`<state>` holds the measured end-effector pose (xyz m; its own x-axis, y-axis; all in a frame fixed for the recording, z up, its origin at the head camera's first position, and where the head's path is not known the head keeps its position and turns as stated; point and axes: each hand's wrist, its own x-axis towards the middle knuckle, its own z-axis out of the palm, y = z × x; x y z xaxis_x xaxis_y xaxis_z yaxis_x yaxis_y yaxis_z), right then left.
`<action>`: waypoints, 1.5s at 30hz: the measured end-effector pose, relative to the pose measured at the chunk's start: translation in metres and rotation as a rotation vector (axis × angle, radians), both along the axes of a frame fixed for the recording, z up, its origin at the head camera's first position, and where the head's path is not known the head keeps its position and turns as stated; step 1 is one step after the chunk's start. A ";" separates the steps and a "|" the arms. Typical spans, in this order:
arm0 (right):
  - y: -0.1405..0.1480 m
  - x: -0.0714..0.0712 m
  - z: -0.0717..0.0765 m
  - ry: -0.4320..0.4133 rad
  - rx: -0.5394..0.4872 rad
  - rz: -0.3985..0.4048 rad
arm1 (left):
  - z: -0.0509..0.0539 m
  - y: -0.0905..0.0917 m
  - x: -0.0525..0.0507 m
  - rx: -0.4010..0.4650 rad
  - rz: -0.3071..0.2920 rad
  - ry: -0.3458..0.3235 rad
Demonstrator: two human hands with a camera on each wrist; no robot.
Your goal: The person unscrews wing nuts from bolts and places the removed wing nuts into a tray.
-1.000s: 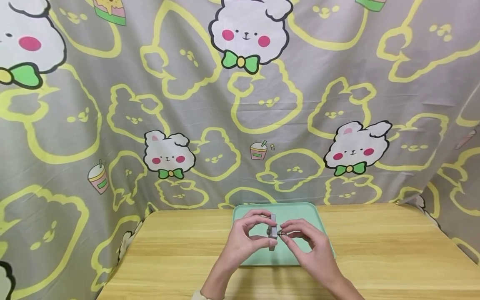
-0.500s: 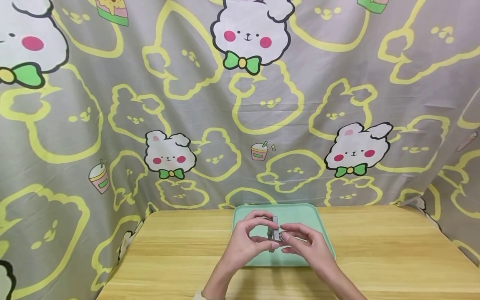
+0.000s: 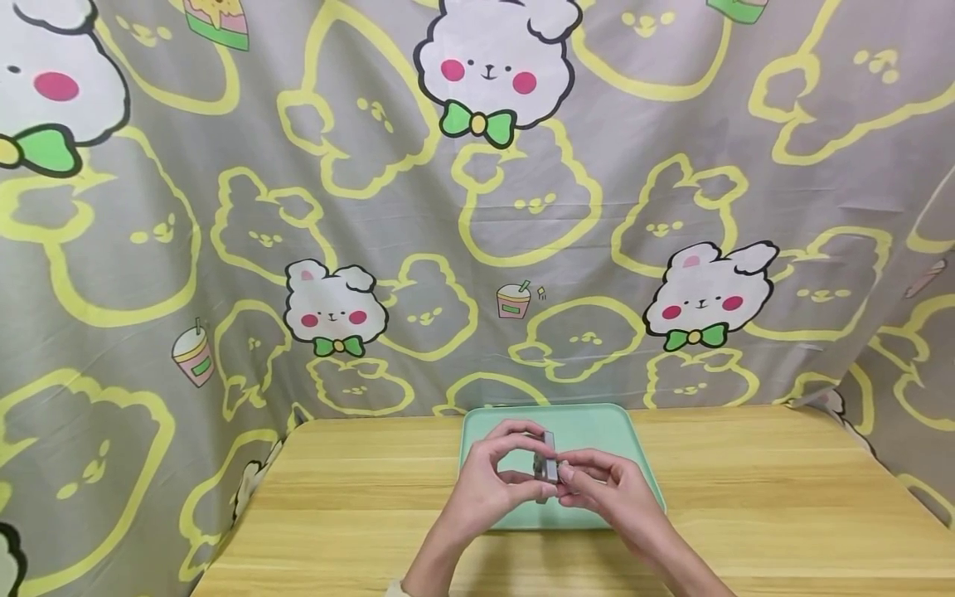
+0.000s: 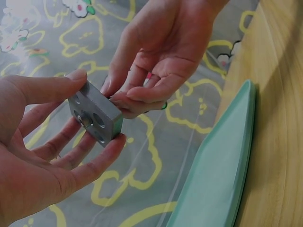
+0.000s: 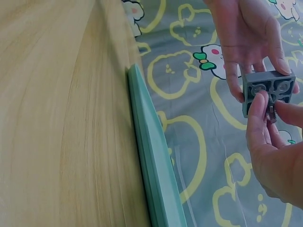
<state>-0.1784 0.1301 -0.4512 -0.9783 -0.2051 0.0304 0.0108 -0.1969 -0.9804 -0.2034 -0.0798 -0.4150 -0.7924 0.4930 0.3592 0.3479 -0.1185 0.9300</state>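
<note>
My left hand (image 3: pixel 481 485) holds a small grey block (image 4: pixel 97 113) by its edges, thumb on one side and fingertips on the other, above the tray. Round holes show in one face of the block, and a shiny metal piece sits near its middle. The opposite face, seen in the right wrist view, has ribbed recesses. There my right hand (image 5: pixel 274 151) pinches a small metal threaded part (image 5: pixel 271 112) that stands out from the block's centre. In the head view the right fingertips mostly hide this part.
A mint-green tray (image 3: pixel 589 421) lies under the hands on the wooden table (image 3: pixel 358 497). Behind the table hangs a grey curtain (image 3: pixel 440 207) printed with yellow outlines and white rabbits.
My right hand has closed in on the block, its fingertips now covering the metal part that showed a second ago. The left hand keeps its hold, nearly still.
</note>
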 end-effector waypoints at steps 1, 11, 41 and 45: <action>0.000 0.000 0.000 -0.002 -0.002 -0.003 | 0.000 0.000 0.000 -0.001 0.001 0.000; -0.001 0.000 -0.001 0.032 0.018 -0.033 | -0.001 0.001 0.000 -0.013 0.008 0.000; -0.011 0.002 -0.010 0.727 0.264 -0.214 | -0.001 -0.003 -0.003 0.022 0.012 -0.047; -0.011 0.000 -0.012 0.782 0.263 -0.204 | -0.002 -0.004 -0.003 0.021 0.009 -0.049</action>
